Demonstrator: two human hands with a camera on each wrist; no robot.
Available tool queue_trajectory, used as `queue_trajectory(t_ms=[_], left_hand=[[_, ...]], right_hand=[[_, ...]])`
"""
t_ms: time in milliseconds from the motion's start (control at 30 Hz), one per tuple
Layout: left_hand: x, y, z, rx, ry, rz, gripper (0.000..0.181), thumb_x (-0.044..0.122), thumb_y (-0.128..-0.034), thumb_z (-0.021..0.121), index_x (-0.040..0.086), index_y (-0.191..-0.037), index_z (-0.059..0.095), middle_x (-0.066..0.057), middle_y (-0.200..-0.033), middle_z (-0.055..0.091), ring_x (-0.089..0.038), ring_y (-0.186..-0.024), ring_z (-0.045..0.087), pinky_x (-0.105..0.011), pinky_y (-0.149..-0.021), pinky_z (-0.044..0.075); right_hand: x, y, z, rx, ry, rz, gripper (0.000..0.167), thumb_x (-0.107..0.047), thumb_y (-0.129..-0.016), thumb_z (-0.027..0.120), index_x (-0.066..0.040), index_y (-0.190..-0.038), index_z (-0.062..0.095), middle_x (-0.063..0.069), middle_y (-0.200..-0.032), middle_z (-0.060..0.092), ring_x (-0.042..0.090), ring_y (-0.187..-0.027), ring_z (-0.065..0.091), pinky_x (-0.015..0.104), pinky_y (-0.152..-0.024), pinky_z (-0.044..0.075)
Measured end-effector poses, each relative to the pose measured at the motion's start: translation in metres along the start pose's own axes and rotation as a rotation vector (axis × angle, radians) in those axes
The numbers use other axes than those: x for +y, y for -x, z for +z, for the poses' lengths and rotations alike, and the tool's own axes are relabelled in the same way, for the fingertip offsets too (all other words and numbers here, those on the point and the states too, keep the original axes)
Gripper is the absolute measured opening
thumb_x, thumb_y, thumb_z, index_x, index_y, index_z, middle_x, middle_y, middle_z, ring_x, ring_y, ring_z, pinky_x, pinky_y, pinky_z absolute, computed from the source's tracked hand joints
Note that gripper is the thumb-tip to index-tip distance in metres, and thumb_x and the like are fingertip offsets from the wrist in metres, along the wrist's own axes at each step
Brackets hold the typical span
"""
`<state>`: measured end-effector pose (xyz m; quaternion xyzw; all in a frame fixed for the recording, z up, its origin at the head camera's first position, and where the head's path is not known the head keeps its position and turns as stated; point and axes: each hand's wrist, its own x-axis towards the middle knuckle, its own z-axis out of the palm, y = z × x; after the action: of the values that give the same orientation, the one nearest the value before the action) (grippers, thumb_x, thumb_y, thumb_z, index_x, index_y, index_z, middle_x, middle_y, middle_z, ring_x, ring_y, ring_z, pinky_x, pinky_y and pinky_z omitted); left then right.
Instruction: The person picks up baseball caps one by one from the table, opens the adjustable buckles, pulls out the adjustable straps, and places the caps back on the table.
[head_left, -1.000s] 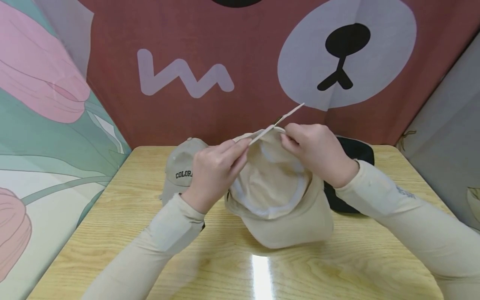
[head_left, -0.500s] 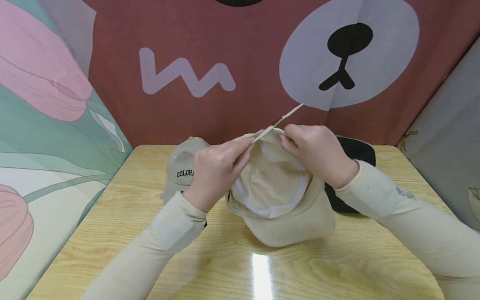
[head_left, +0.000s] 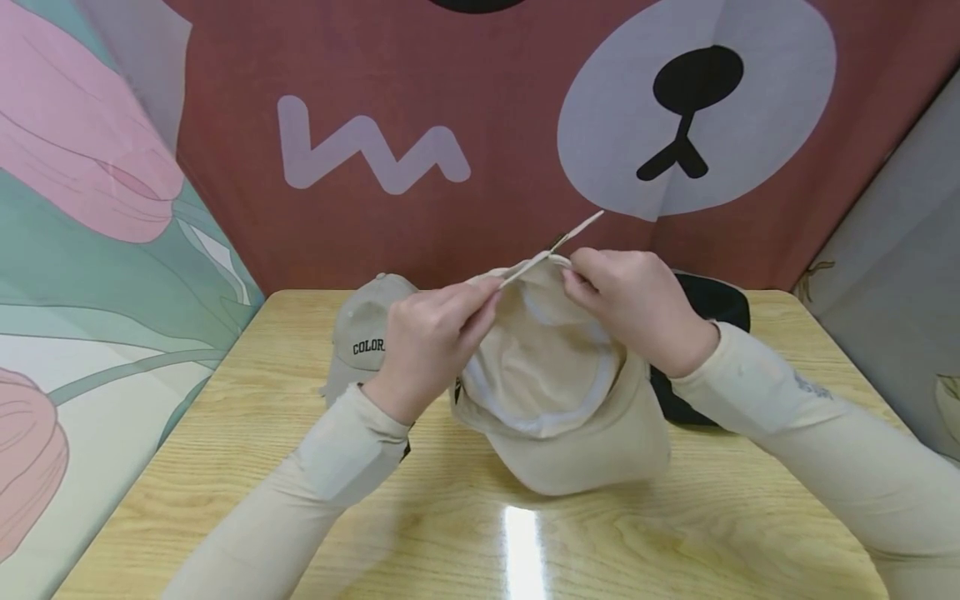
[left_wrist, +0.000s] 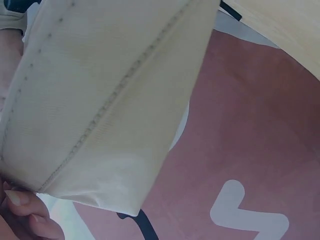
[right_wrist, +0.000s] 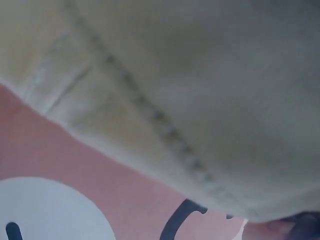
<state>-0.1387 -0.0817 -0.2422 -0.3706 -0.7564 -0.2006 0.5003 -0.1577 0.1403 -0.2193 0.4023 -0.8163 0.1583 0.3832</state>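
A beige baseball cap (head_left: pixel 573 458) hangs over the table with its inner side and white sweatband toward me, brim low. My left hand (head_left: pixel 437 342) pinches the cap's back edge and its thin strap (head_left: pixel 525 268) on the left. On the right, my right hand (head_left: pixel 637 304) pinches the rim near the strap's buckle. The strap's loose end (head_left: pixel 588 223) sticks up past the buckle. In the left wrist view, stitched cap fabric (left_wrist: pixel 110 95) fills much of the picture, with fingers (left_wrist: pixel 37 212) at its lower corner. Blurred fabric (right_wrist: pixel 200 110) covers most of the right wrist view.
Behind my left hand stands a greyish cap (head_left: pixel 360 329) with dark lettering, partly hidden. A black item (head_left: pixel 716 308), perhaps another cap, lies behind my right hand. The wooden table (head_left: pixel 247 467) runs back to a reddish wall cloth (head_left: pixel 360 233) printed with a bear face.
The strap's free end has dipped slightly. Both hands keep their hold on the cap and have barely moved.
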Motion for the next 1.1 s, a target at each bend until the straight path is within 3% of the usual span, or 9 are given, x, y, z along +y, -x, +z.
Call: queue_trajectory(t_ms=[133, 500, 733, 833, 1100], left_hand=[[0.0004, -0.0001, 0.0, -0.001, -0.01, -0.001, 0.011, 0.001, -0.0851, 0.068, 0.004, -0.093, 0.075, -0.006, -0.085, 0.074, -0.019, -0.057, 0.066, -0.031, -0.046, 0.049], [0.001, -0.0002, -0.0016, -0.003, -0.004, 0.022, 0.01, 0.0, -0.0853, 0.067, 0.005, -0.091, 0.074, -0.005, -0.086, 0.074, -0.02, -0.056, 0.065, -0.033, -0.047, 0.05], [0.0005, -0.0015, -0.0024, -0.011, 0.011, 0.001, 0.007, 0.001, -0.0878, 0.063, 0.003, -0.089, 0.07, -0.005, -0.069, 0.066, -0.018, -0.049, 0.057, -0.032, -0.042, 0.044], [0.0004, -0.0014, -0.0023, -0.011, 0.004, 0.008, 0.009, 0.003, -0.0897, 0.061, 0.004, -0.088, 0.07, -0.004, -0.067, 0.065, -0.017, -0.046, 0.053, -0.031, -0.041, 0.042], [0.0001, 0.0022, -0.0014, -0.012, 0.008, 0.039, 0.01, 0.004, -0.0909, 0.062, 0.005, -0.09, 0.072, -0.003, -0.068, 0.065, -0.02, -0.049, 0.056, -0.033, -0.042, 0.044]], right_hand=[[0.0007, 0.0009, 0.0007, 0.017, 0.018, -0.026, 0.026, 0.01, -0.082, 0.064, -0.003, -0.068, 0.046, 0.003, -0.054, 0.038, 0.015, -0.044, 0.033, 0.028, -0.041, 0.033], [-0.0026, 0.0006, -0.0007, -0.014, -0.06, 0.081, 0.032, 0.01, -0.085, 0.061, -0.008, -0.065, 0.044, 0.0, -0.053, 0.032, 0.011, -0.044, 0.03, 0.027, -0.043, 0.031], [-0.0011, 0.0028, 0.0011, 0.022, 0.059, -0.04, 0.028, 0.011, -0.082, 0.062, -0.004, -0.068, 0.042, 0.002, -0.053, 0.032, 0.013, -0.044, 0.028, 0.027, -0.041, 0.029], [-0.0002, 0.0029, 0.0014, 0.033, 0.066, -0.056, 0.028, 0.011, -0.082, 0.061, -0.004, -0.068, 0.041, 0.002, -0.053, 0.032, 0.013, -0.044, 0.027, 0.027, -0.04, 0.028], [-0.0021, 0.0013, 0.0003, -0.007, -0.07, 0.06, 0.033, 0.011, -0.084, 0.059, -0.008, -0.065, 0.042, -0.001, -0.053, 0.031, 0.009, -0.045, 0.026, 0.025, -0.042, 0.029]])
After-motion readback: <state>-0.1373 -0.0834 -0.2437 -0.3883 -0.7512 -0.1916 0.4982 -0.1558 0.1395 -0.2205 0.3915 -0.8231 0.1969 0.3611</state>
